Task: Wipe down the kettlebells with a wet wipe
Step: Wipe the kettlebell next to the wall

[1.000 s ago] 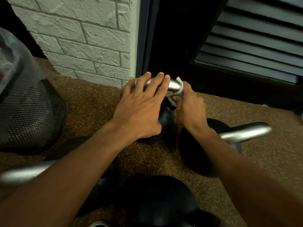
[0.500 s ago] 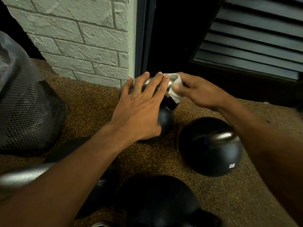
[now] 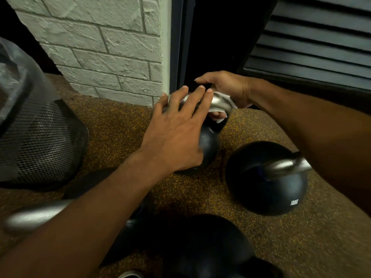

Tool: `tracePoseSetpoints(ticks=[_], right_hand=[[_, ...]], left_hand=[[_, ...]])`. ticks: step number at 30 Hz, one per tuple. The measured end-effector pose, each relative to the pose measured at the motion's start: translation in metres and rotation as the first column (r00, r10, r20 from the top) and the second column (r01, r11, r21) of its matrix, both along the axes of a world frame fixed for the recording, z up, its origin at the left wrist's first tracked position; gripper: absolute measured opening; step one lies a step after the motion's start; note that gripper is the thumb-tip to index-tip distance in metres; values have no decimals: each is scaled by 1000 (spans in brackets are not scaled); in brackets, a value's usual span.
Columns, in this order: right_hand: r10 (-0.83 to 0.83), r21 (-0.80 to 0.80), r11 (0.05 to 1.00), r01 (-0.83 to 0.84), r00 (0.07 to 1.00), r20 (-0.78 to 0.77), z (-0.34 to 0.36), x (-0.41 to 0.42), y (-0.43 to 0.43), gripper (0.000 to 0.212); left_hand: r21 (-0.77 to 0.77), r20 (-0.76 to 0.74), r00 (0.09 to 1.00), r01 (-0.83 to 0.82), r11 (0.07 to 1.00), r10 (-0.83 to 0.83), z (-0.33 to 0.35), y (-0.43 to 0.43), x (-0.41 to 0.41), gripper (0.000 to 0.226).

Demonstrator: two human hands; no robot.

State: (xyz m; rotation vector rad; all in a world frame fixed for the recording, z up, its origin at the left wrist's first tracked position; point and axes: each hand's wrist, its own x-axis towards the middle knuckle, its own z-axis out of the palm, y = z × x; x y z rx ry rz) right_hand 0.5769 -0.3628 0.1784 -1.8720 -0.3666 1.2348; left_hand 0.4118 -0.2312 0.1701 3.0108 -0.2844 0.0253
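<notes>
A small black kettlebell (image 3: 208, 145) with a silver handle stands on the speckled floor near the wall corner. My left hand (image 3: 176, 135) rests over it, straight fingers laid across the handle. My right hand (image 3: 226, 89) reaches from the far side and curls round the handle's right end with a white wet wipe (image 3: 226, 102) pressed against the metal. A second black kettlebell (image 3: 265, 189) with a silver handle sits to the right. Two more kettlebells, one (image 3: 200, 249) at the bottom centre and another (image 3: 40, 215) at the lower left, lie partly under my arms.
A black mesh bin (image 3: 40, 141) with a clear plastic liner stands at the left. A white brick wall (image 3: 104, 47) rises behind, beside a dark door frame (image 3: 180, 41) and a slatted panel (image 3: 321, 37) at the upper right. The floor (image 3: 311, 247) is brown speckled rubber.
My right hand has moved over the top of the handle to its far side, carrying the wipe round the right end. My left hand has stayed on the handle.
</notes>
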Motion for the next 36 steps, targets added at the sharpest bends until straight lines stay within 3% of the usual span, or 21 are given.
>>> tracePoseSetpoints(ticks=[2, 4, 7, 9, 11, 13, 15, 20, 24, 28, 31, 34, 36], right_hand=[[59, 4, 998, -59, 998, -18, 1, -3, -1, 77], [11, 19, 1000, -12, 1000, 21, 0, -2, -5, 77], [-135, 63, 990, 126, 977, 167, -10, -4, -18, 81], [-215, 100, 976, 193, 927, 308, -16, -27, -27, 73], [-254, 108, 967, 232, 816, 520, -20, -59, -31, 62], [-128, 17, 985, 173, 650, 749, -24, -88, -35, 62], [-18, -67, 988, 137, 541, 841, -34, -106, -40, 69], [-119, -11, 972, 235, 527, 841, -46, -114, -34, 77], [58, -94, 991, 94, 330, 942, -33, -105, -13, 73], [-102, -1, 973, 230, 438, 893, -40, -102, -20, 76], [35, -95, 980, 176, 320, 947, -54, -110, -30, 76], [-75, -35, 961, 273, 383, 921, -57, -109, -36, 75], [-51, -46, 968, 247, 374, 926, -52, -111, -35, 75]], left_hand=[[1, -7, 1000, 0, 1000, 0, 1, 0, 0, 126], [5, -12, 1000, 3, 1000, -3, 2, 1, 0, 126], [-4, -24, 1000, 2, 1000, -2, 3, 0, 0, 125], [-17, -30, 1000, -3, 1000, 3, 4, -1, 0, 123], [-43, -39, 999, 0, 999, -2, 7, 0, 0, 117], [-71, -44, 999, 5, 997, -8, 9, 4, -1, 112], [-50, -52, 998, 29, 998, -31, 10, 5, -2, 108], [-23, -83, 996, -45, 999, 43, 22, 3, -7, 93], [-26, -39, 990, -135, 990, 134, 27, 6, -9, 83], [54, -90, 989, -111, 992, 116, 24, 2, -14, 87], [33, -97, 987, -124, 992, 126, 20, 1, -16, 86], [25, -102, 987, -119, 993, 121, 19, 6, -15, 94], [26, -125, 986, -113, 993, 115, 20, 6, -15, 99]])
